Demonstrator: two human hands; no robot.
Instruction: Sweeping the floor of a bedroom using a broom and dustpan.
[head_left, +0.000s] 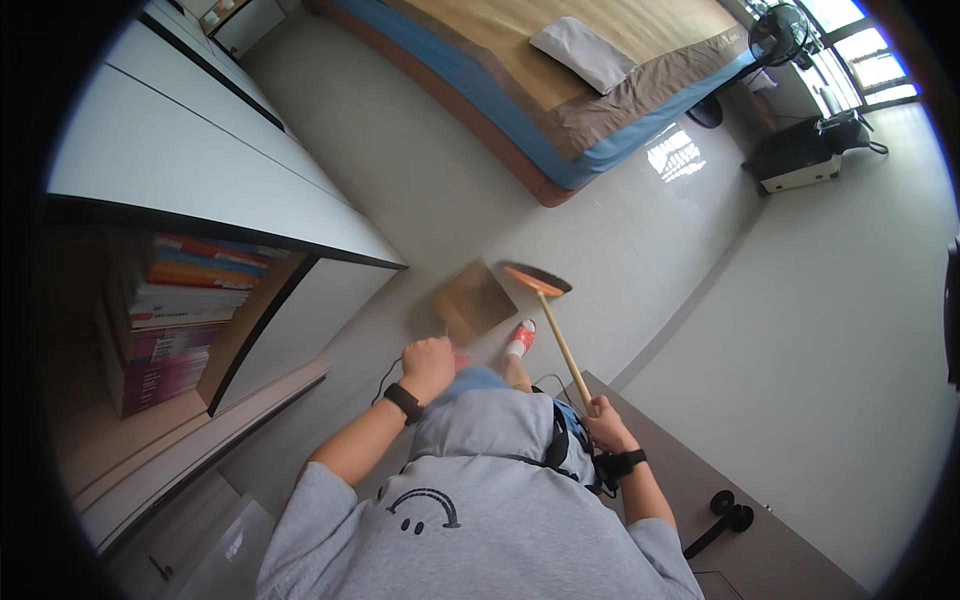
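Note:
My right hand (609, 425) is closed around the upper end of a long-handled broom (560, 330). The broom's orange head with dark bristles rests at the floor, ahead of my foot in a red slipper (527, 334). My left hand (428, 369) is closed near the top of a thin handle that is mostly hidden by the hand. Just beyond it is a brownish-yellow dustpan (475, 301), blurred, beside the broom head and apart from it. Each wrist bears a dark band.
A bed (525, 142) with a pillow (583, 54) stands ahead. At left are white cabinets (217, 127) and a shelf with stacked books (180, 330). A black fan (778, 36) and a dark suitcase (795, 154) are at far right. A door with a black handle (720, 525) lies at lower right.

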